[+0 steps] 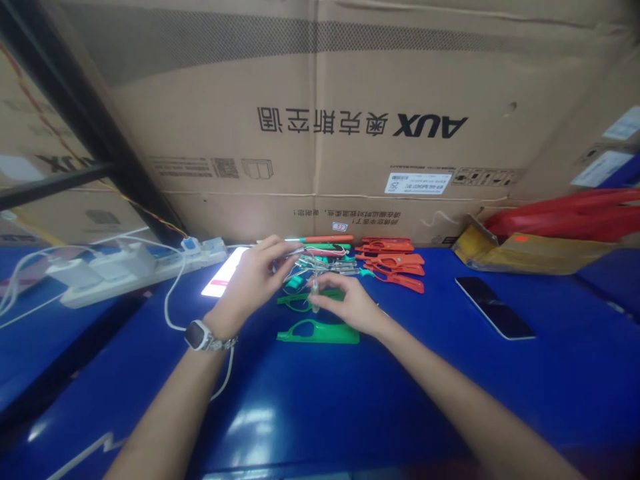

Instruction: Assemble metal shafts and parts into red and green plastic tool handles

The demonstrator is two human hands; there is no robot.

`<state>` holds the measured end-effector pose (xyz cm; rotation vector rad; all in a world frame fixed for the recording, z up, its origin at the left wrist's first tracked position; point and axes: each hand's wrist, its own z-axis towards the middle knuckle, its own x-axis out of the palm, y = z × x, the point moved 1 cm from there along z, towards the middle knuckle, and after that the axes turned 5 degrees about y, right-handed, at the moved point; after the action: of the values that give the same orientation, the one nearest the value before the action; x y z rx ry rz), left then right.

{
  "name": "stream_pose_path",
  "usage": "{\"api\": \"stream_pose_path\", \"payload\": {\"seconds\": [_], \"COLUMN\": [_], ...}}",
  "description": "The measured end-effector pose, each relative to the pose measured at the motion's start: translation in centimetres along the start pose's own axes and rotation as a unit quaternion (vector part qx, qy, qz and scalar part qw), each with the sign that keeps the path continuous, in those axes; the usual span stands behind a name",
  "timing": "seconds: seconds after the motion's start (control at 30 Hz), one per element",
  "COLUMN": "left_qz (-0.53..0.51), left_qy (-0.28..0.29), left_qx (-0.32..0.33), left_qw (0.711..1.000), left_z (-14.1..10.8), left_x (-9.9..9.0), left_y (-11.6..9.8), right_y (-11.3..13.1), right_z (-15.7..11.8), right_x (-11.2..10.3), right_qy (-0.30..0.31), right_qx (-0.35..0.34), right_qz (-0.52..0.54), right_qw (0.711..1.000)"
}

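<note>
My right hand (350, 303) pinches a small translucent tube-like piece (315, 301) between thumb and fingers, above the green lighter-shaped shells. One green shell (330, 333) lies flat just below it; another green shell (295, 302) is partly covered by the hand. My left hand (263, 270), with a watch on the wrist, has its fingertips closed beside thin white wires (320, 251); what they hold is not clear. Between and beyond the hands lies a pile of small metal and clear parts (343, 267) with teal pieces (295, 282). A red-handled screwdriver-like tool (327, 239) lies behind.
Several orange shells (395, 260) are stacked right of the pile. A dark phone (495, 308) lies farther right, near an open carton (540, 255) with red material. At left are a lit phone (223, 273), a power strip (150, 272) and white cables. A large cardboard box (320, 80) stands behind.
</note>
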<state>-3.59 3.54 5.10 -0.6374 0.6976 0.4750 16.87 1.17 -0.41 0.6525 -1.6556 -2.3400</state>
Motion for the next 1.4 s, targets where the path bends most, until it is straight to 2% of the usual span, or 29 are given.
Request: {"api": "stream_pose_path", "payload": {"seconds": [0.13, 0.2, 0.33, 0.4, 0.5, 0.67, 0.83, 1.2, 1.4], "left_qz": [0.005, 0.0, -0.027, -0.029, -0.031, -0.032, -0.014, -0.031, -0.037], "left_qy": [0.033, 0.072, 0.175, 0.199, 0.215, 0.242, 0.245, 0.287, 0.265], "left_qx": [-0.035, -0.055, -0.12, -0.159, -0.186, -0.182, -0.165, -0.144, -0.159], "left_qw": [0.999, 0.996, 0.977, 0.967, 0.958, 0.952, 0.955, 0.947, 0.95], "left_z": [-1.0, -1.6, -2.4, -2.7, -2.9, -3.0, -3.0, -3.3, -3.0], "left_x": [0.1, 0.2, 0.9, 1.4, 2.0, 2.3, 2.6, 3.5, 3.5], "left_y": [1.4, 2.0, 2.2, 2.0, 1.8, 2.5, 2.7, 2.3, 1.9], "right_y": [-0.7, -1.0, -1.3, -1.3, -1.2, -1.3, -1.6, -1.1, -1.6], "right_z": [-0.6, -0.9, -1.3, -1.2, -0.9, -0.1, 0.1, -0.5, -0.9], "right_x": [-1.3, -2.2, -3.4, -3.4, -3.0, -2.7, -2.8, -2.7, -2.5], "right_qy": [-0.062, -0.077, -0.029, 0.011, 0.054, 0.093, 0.095, 0.109, 0.09], "right_qx": [0.011, 0.0, -0.014, -0.026, -0.031, -0.031, -0.032, -0.055, -0.053], "right_qz": [-0.095, -0.147, -0.264, -0.333, -0.389, -0.408, -0.418, -0.497, -0.475], "right_qw": [0.994, 0.986, 0.964, 0.943, 0.919, 0.908, 0.903, 0.859, 0.874]}}
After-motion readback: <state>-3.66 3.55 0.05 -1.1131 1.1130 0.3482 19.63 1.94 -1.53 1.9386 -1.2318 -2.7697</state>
